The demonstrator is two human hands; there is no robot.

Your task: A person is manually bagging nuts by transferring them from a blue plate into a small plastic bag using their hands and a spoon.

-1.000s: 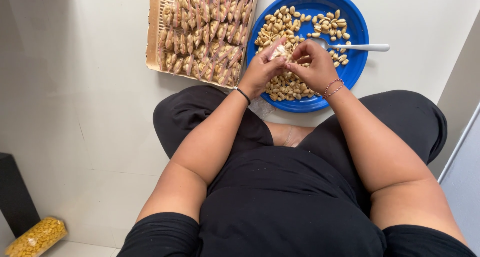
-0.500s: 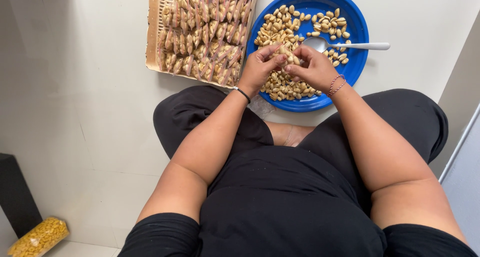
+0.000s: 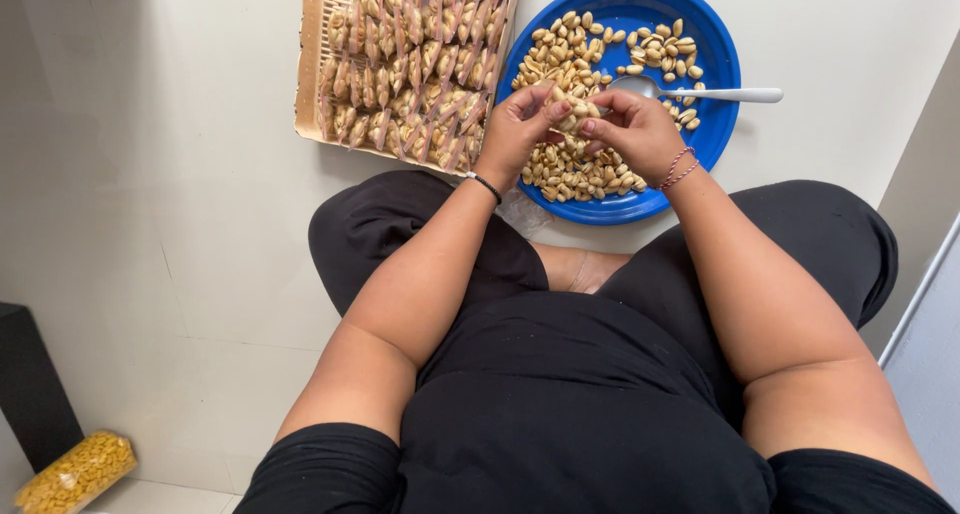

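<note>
Here, I sit cross-legged on a pale floor (image 3: 150, 224), looking down at my own two hands over a round blue plate (image 3: 722, 64) that rests on the floor just beyond my knees. My left hand (image 3: 520, 129) and my right hand (image 3: 640, 129) meet above the middle of the plate, fingertips pinched together on a small packet of peanuts (image 3: 572, 114) held between them. Both sets of fingers are curled closed around it. A dark band circles my left wrist, a thin red-and-white thread bracelet my right.

The plate holds loose shelled peanuts (image 3: 585, 174), heaped mostly on its left and near side, partly hidden under my hands. A metal spoon (image 3: 715, 94) lies on the plate's right side, its handle reaching past the rim to the right.

Just left of the plate, touching or nearly touching its edge, is a shallow woven tray (image 3: 310, 74) packed with rows of small filled peanut packets (image 3: 420, 54).

At the near left corner, well apart from everything else, a clear bag of yellow kernels (image 3: 75, 471) lies beside a dark block (image 3: 35, 384).
</note>
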